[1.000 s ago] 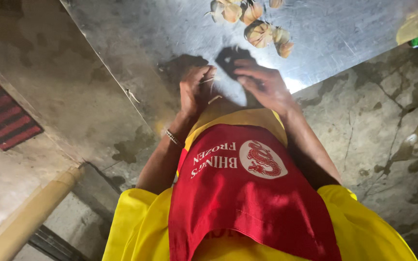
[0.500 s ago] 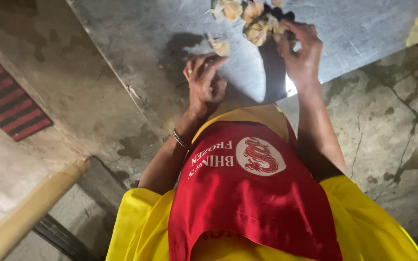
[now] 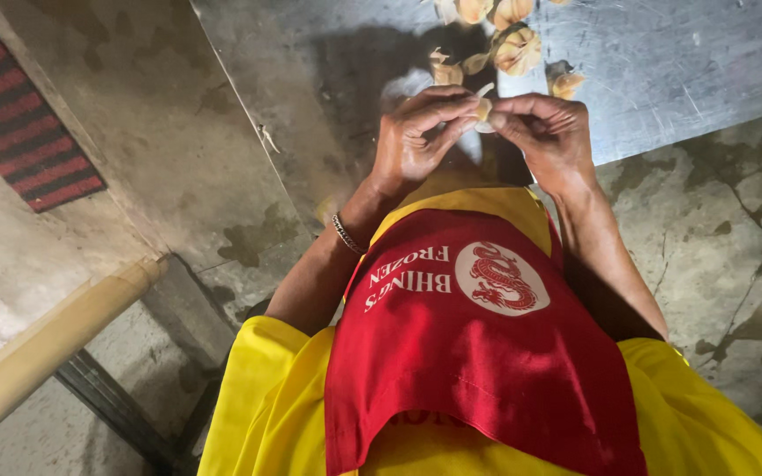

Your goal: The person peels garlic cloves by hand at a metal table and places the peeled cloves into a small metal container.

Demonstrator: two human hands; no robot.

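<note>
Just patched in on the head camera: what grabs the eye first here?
The red apron over a yellow shirt fills the lower middle. Above it, the left hand and right hand meet, pinching one small pale garlic piece between their fingertips. Beyond them, more garlic pieces lie on the scratched metal table at the top.

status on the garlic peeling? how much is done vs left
Done: loose skins and split pieces lie on the metal table, though no pile of peeled cloves is visible. In hand: left hand and right hand pinch one clove between their fingers. Left: several garlic heads at the top edge look unpeeled.
</note>
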